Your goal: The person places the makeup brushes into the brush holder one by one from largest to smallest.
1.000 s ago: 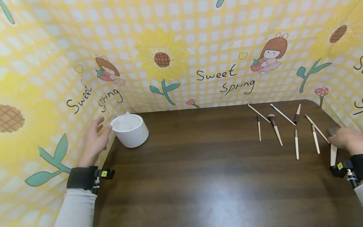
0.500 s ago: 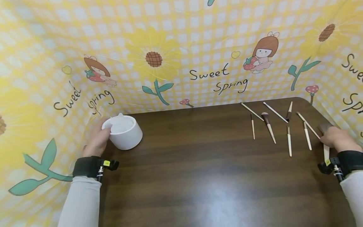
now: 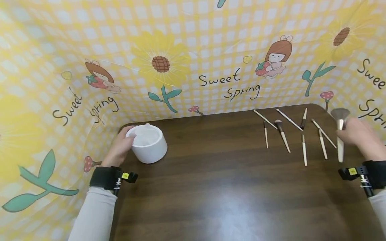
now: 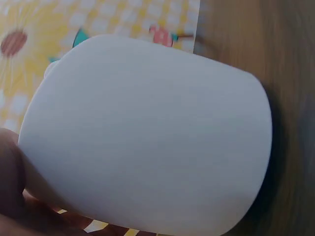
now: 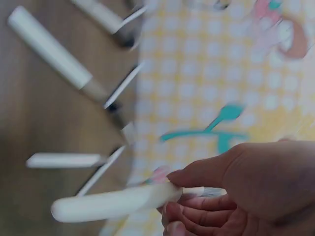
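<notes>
Through my head feed I see the left hand (image 3: 119, 147) pinching the wall of a smooth white round cup (image 3: 150, 150) near the far left corner of the brown wooden table (image 3: 217, 170), and the right hand (image 3: 360, 136) pinching a pale-handled, grey-bristled brush (image 3: 340, 147) beside smaller pale-handled brushes (image 3: 304, 151).

Pot (image 3: 151, 150) left of the brushes (image 3: 304, 150)

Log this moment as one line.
left hand: grips white container | right hand: holds large brush | other brushes: lie on table
</notes>
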Demonstrator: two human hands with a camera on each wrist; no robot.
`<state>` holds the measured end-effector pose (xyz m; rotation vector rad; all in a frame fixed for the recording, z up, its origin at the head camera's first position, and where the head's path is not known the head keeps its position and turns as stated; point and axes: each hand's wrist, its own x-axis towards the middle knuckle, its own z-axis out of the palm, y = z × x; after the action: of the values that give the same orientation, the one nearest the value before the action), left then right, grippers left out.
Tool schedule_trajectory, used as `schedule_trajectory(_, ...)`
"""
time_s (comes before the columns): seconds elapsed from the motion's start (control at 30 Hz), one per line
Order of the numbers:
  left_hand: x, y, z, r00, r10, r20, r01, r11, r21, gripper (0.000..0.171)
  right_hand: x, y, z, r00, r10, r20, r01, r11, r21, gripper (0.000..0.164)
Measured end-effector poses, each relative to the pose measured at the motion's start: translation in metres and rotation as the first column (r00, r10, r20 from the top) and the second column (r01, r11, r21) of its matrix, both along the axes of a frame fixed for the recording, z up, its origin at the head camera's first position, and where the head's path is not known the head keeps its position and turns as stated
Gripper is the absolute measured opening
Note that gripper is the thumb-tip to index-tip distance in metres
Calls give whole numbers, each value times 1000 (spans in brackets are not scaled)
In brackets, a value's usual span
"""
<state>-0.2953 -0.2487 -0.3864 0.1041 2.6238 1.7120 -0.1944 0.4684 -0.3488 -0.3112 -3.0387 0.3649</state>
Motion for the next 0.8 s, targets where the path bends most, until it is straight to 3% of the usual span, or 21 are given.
schedule_trajectory(0.2, 4, 45, -3, 994, -109, -10, 109, 994, 12, 42, -8, -45, 34, 984, 109, -143, -127, 984, -125, 34)
schedule_trajectory(0.43, 11, 108, 1, 972, -234, 1, 234, 972, 24, 38, -14, -104, 66, 944, 119, -307, -191, 958, -216, 40)
schedule_trajectory(0.63, 20, 155, 1, 951, -309, 4, 309, 951, 25, 37, -21, -162, 79, 889, 181, -420, -340, 876, -342, 36)
schedule_trajectory(0.73, 28, 173, -3, 942, -335, 2, 335, 942, -3, 38, -24, -190, 82, 868, 199, -455, -403, 817, -411, 34)
schedule_trajectory(0.8, 33, 183, -5, 937, -349, -8, 348, 937, -21, 38, -26, -210, 83, 850, 207, -485, -454, 754, -474, 32)
